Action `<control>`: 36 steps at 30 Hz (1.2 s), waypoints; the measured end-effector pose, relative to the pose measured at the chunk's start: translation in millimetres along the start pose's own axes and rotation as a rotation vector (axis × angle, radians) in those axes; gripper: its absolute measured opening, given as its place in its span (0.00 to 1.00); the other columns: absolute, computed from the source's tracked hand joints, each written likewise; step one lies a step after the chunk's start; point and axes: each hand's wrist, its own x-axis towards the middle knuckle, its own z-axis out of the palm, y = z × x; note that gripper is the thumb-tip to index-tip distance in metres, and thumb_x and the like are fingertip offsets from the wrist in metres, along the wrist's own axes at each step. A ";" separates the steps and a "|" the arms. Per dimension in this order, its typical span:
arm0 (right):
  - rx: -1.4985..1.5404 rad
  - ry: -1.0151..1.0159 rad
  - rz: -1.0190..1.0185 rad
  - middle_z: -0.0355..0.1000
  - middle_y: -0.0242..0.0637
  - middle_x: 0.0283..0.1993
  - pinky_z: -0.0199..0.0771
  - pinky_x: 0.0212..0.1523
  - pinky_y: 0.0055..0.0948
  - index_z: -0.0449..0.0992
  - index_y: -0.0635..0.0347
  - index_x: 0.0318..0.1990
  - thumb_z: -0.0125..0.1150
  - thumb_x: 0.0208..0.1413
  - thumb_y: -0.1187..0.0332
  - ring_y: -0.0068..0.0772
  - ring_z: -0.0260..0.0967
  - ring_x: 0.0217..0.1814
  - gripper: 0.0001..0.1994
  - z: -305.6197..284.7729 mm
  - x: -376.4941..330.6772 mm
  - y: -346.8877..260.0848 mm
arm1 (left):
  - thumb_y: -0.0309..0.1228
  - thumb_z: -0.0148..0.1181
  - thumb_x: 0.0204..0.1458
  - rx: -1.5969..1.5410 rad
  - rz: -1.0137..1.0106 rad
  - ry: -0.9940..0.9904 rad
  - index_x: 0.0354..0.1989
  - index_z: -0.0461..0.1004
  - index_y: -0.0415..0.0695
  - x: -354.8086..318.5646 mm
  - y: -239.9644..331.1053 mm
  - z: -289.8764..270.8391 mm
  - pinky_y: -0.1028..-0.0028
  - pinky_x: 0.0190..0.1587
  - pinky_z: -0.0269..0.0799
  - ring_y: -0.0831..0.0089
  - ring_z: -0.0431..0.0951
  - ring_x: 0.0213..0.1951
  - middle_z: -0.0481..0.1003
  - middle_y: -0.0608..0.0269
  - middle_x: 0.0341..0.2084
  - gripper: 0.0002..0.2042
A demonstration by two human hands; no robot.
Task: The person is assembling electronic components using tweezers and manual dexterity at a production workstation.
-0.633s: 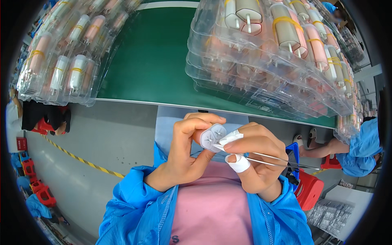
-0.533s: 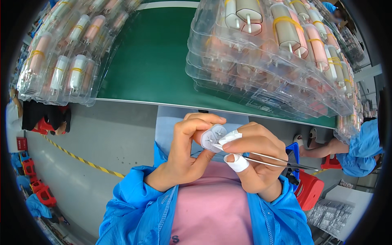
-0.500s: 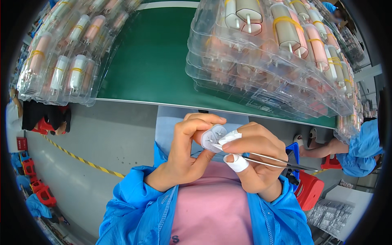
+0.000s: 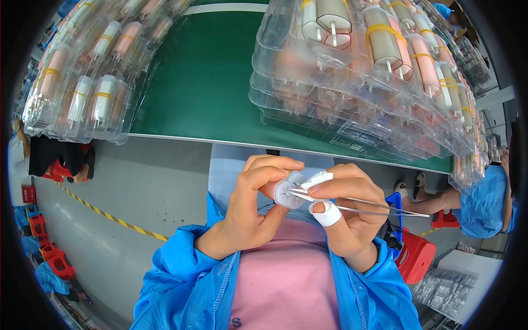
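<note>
My left hand [image 4: 242,214] pinches a small pale, translucent cup-like part [image 4: 284,198] between fingers and thumb, with its hollow end facing right. In my right hand [image 4: 355,190] are metal tweezers [image 4: 393,212], gripped near the tips, their long arms sticking out to the right past the palm. The tweezer tips reach into the part's hollow end; what lies between them is too small to make out. White tape wraps my right thumb and a fingertip. Both hands are held in front of my chest, just off the near edge of the green table [image 4: 203,82].
Stacked clear plastic trays [image 4: 352,110] of pink, grey and white cylinders with yellow bands stand at the table's right. More loaded trays [image 4: 82,104] stand at its left. A red stool [image 4: 415,256] is near my right elbow. People in blue sit at both sides.
The tweezers have turned a little in my right hand and their arms look wider apart. Their tips sit further into the part, which has shifted slightly right with my left fingers.
</note>
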 end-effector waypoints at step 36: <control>-0.001 0.071 -0.011 0.74 0.44 0.30 0.72 0.30 0.23 0.77 0.65 0.32 0.66 0.41 0.77 0.32 0.74 0.29 0.07 6.4 -4.3 5.2 | 0.11 0.59 0.37 0.111 0.036 0.013 0.46 0.61 0.39 2.1 0.6 0.1 0.71 0.38 0.69 0.60 0.69 0.42 0.69 0.46 0.46 0.25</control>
